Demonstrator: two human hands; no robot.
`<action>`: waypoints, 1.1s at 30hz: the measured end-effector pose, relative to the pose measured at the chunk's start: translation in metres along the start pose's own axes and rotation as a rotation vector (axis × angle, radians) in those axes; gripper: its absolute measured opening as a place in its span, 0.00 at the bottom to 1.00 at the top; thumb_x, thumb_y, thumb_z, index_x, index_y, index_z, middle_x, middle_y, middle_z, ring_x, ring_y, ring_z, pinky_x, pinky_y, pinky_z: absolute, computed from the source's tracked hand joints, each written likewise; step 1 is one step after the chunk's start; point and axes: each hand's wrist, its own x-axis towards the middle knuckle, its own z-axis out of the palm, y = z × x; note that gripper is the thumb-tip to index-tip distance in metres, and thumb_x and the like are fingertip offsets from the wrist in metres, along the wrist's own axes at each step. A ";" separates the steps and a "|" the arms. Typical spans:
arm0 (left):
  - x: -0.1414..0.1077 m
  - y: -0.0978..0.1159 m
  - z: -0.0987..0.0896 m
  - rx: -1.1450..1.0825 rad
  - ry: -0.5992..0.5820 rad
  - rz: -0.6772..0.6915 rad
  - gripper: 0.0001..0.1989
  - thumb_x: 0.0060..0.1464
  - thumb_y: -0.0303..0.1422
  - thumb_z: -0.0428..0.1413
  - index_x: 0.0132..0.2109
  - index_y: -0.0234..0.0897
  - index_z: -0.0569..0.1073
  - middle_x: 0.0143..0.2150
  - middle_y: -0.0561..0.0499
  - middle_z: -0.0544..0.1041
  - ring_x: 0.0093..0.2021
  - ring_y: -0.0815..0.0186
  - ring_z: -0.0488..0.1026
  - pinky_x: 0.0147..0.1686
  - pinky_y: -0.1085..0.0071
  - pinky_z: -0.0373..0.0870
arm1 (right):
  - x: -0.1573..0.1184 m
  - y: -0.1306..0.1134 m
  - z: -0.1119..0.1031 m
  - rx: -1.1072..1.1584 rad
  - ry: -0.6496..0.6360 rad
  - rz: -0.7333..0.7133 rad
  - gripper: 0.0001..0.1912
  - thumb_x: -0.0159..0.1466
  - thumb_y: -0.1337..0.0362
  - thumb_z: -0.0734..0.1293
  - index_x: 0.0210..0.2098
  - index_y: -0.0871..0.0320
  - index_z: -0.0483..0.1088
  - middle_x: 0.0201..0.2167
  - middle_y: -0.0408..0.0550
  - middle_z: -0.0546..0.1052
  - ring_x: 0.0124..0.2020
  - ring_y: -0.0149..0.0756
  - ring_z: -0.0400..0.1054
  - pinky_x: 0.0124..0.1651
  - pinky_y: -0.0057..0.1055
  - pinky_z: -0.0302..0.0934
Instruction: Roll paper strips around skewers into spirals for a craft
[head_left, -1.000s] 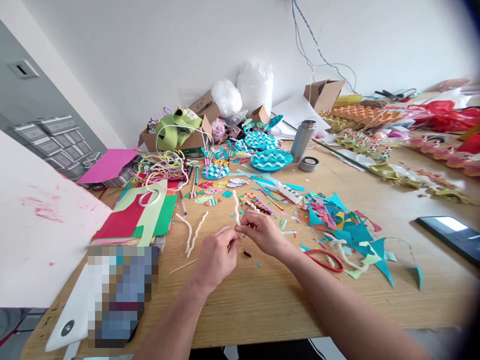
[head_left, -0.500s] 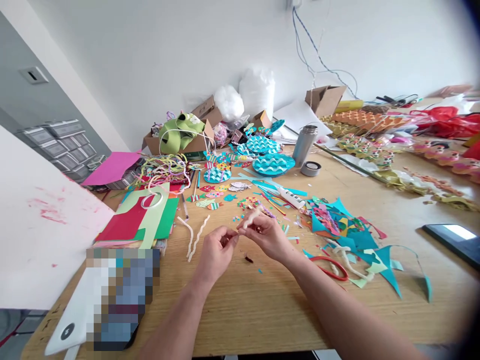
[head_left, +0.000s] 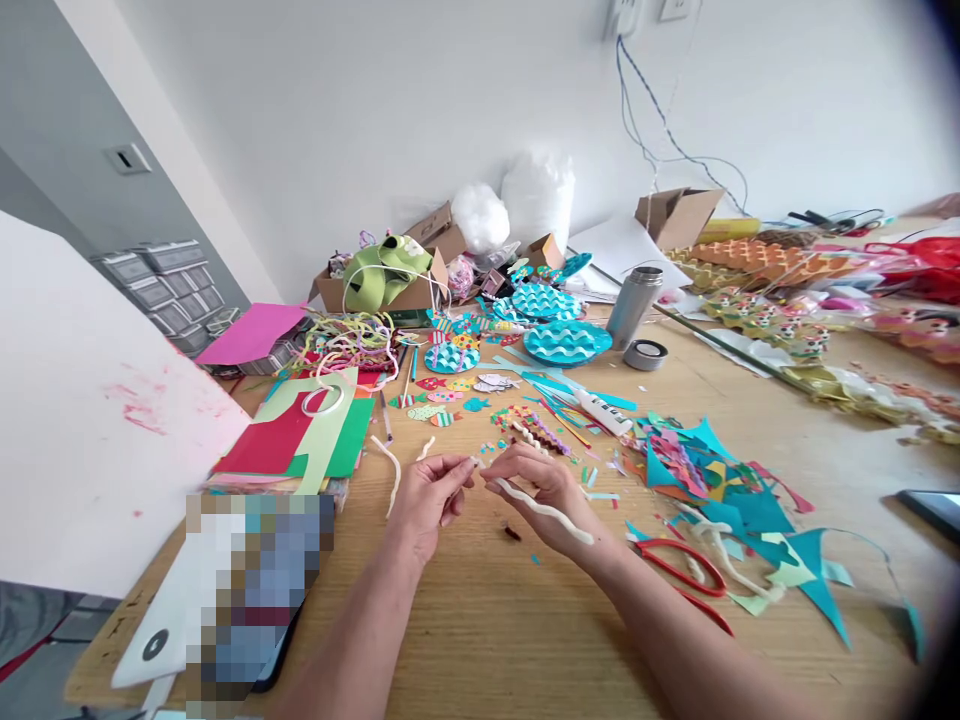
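On one table, two hands pinch one white strip.

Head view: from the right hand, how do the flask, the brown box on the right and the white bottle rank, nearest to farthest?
From the right hand:
1. White bottle: just beyond, rightward.
2. Flask: farther back.
3. Brown box: by the back wall.

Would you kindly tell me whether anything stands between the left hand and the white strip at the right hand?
No separate obstacle shows. The white strip slants over the right hand, whose fingertips nearly meet those of the left hand; whether the pale bit there belongs to it is unclear.
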 end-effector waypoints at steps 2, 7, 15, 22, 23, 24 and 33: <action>0.000 0.000 0.000 -0.002 0.019 -0.008 0.16 0.37 0.41 0.63 0.29 0.32 0.73 0.21 0.56 0.68 0.13 0.81 0.57 0.11 0.80 0.40 | -0.001 0.000 0.001 -0.001 -0.006 -0.026 0.10 0.61 0.59 0.64 0.37 0.55 0.74 0.29 0.48 0.73 0.32 0.35 0.67 0.36 0.33 0.61; -0.001 0.000 -0.001 0.013 0.052 0.008 0.15 0.37 0.40 0.63 0.29 0.32 0.74 0.20 0.56 0.68 0.13 0.81 0.56 0.12 0.80 0.40 | -0.002 -0.001 0.004 -0.075 0.040 -0.114 0.08 0.61 0.63 0.64 0.38 0.55 0.72 0.30 0.49 0.73 0.33 0.35 0.66 0.37 0.33 0.62; -0.004 0.001 0.004 0.056 0.061 0.010 0.14 0.38 0.40 0.62 0.28 0.32 0.71 0.20 0.56 0.68 0.13 0.80 0.56 0.13 0.80 0.44 | -0.008 0.002 0.005 -0.279 -0.019 -0.229 0.11 0.63 0.70 0.59 0.43 0.55 0.69 0.34 0.50 0.72 0.35 0.35 0.64 0.38 0.33 0.61; -0.005 -0.006 0.007 0.257 0.099 0.219 0.11 0.44 0.38 0.58 0.27 0.33 0.71 0.17 0.57 0.65 0.15 0.77 0.57 0.15 0.78 0.52 | -0.008 -0.007 0.004 -0.323 -0.078 -0.288 0.11 0.64 0.71 0.57 0.43 0.59 0.68 0.33 0.52 0.72 0.34 0.36 0.62 0.36 0.34 0.60; -0.005 -0.007 0.007 0.331 0.104 0.278 0.10 0.45 0.38 0.57 0.28 0.33 0.71 0.18 0.56 0.67 0.17 0.75 0.60 0.18 0.77 0.55 | -0.008 -0.007 0.004 -0.335 -0.086 -0.295 0.11 0.64 0.72 0.57 0.42 0.59 0.68 0.32 0.52 0.72 0.34 0.37 0.62 0.36 0.34 0.60; -0.005 -0.008 0.007 0.415 0.114 0.338 0.09 0.46 0.36 0.56 0.28 0.33 0.71 0.20 0.54 0.69 0.20 0.73 0.63 0.20 0.76 0.58 | -0.008 -0.007 0.004 -0.343 -0.094 -0.301 0.11 0.63 0.72 0.57 0.41 0.60 0.68 0.32 0.52 0.72 0.34 0.37 0.62 0.36 0.34 0.60; -0.013 -0.009 0.013 0.920 0.041 0.619 0.09 0.52 0.27 0.49 0.25 0.35 0.68 0.25 0.52 0.68 0.27 0.69 0.65 0.28 0.74 0.57 | -0.003 0.007 0.000 -0.234 0.022 -0.154 0.07 0.62 0.66 0.62 0.31 0.57 0.71 0.27 0.47 0.71 0.31 0.34 0.62 0.39 0.35 0.57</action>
